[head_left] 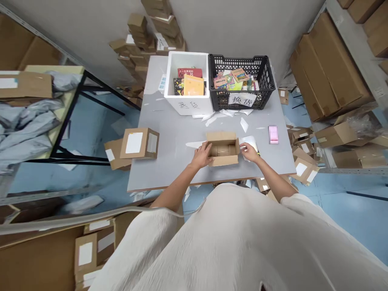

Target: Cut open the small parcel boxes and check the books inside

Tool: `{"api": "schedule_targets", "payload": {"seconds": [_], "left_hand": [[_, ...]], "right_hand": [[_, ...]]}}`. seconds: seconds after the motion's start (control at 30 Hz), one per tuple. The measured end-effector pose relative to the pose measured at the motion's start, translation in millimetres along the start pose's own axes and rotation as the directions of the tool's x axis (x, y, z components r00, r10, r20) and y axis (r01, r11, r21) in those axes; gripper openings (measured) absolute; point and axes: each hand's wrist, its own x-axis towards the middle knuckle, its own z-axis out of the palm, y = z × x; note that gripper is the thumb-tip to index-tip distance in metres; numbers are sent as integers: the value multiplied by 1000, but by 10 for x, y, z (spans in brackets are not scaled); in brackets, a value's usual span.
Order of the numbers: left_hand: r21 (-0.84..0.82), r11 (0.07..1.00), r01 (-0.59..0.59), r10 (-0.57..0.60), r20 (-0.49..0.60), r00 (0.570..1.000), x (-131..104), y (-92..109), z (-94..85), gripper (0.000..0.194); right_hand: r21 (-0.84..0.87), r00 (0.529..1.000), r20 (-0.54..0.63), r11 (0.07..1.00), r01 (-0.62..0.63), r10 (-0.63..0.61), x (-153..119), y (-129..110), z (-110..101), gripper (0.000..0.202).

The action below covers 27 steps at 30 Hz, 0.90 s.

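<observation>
Grey wall (pixel 242 24) and blue floor (pixel 333 212) enclose a cluttered packing room, with cartons stacked around its edges; amid them stands a grey table (pixel 172 121), and along its far side sit a white tub (pixel 206 106) and, right beside it, a black crate (pixel 263 99), both holding books; a closed carton (pixel 139 143) rests at the table's left edge.

Near the front edge, between the person's hands, lies a small open box (pixel 224 161), its long flaps spread and its visible inside bare; the step in hand seems to be steadying this box at both ends, and the next move calls, I judge, for keeping its walls from folding in.

Both forearms reach forward and converge; the left hand (pixel 201 157) holds the box's left end, fingers drawn narrow over the edge; the right hand (pixel 249 152) is bent at the right end, fingertips close together, though I cannot tell whether they pinch the cardboard; a phone (pixel 273 134) lies farther right; paper scraps (pixel 244 124) dot the tabletop.
</observation>
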Motion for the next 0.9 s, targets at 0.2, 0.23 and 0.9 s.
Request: {"api": "schedule_targets", "payload": {"seconds": [0.2,0.23,0.9], "left_hand": [[-1,1000,-27,27,-34,999,-115,22,80,47],[11,999,-32,32,-38,999,-126,35,89,39],[42,983,-177,181,-328,927,21,-306,-360,24]], "right_hand": [[-157,992,112,984,80,-62,-1,-108,220,43],[-201,992,118,977,70,-47,-5,-119,228,46],[-289,990,2,948,135,-141,338,-711,358,50]]}}
